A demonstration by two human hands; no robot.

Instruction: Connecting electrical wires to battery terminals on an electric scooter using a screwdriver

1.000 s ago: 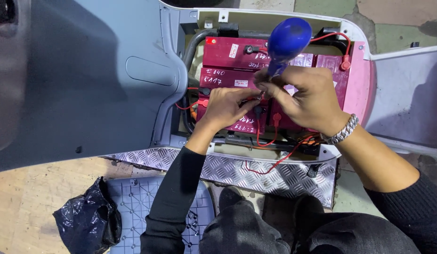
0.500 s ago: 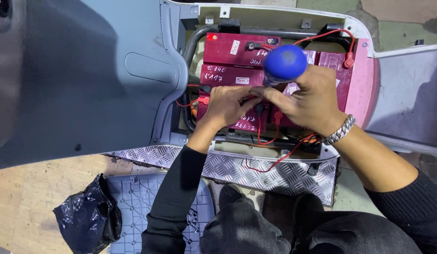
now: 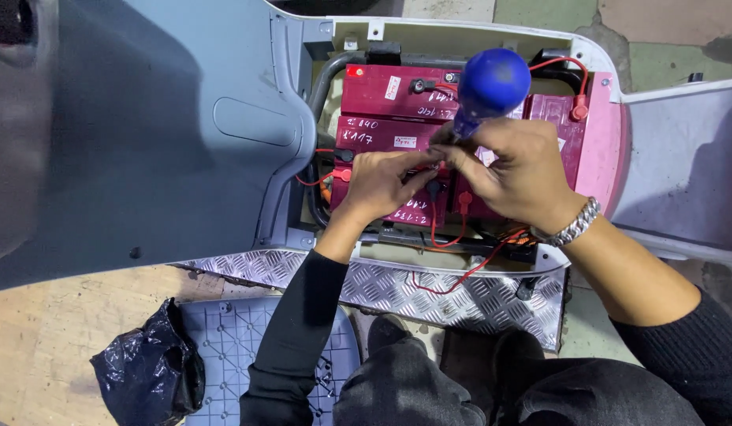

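The blue-handled screwdriver (image 3: 489, 85) now stands steeper than a second ago, handle toward the camera, tip down at the red batteries (image 3: 397, 134); the right hand (image 3: 517, 173) grips its shaft; the left hand (image 3: 384, 183) pinches beside the tip.

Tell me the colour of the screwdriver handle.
Blue: the screwdriver handle in the right hand, seen in the head view.

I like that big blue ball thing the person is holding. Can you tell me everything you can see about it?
The round blue plastic handle looks like the grip of a screwdriver. It is smooth, shiny and ball-shaped, narrowing to a ribbed neck at the bottom. It stands nearly upright, pointing toward the camera, above the dark red box-shaped batteries in the open compartment. The right hand holds its neck with the fingers; the left hand meets it just below. The shaft and tip are hidden behind the hands.
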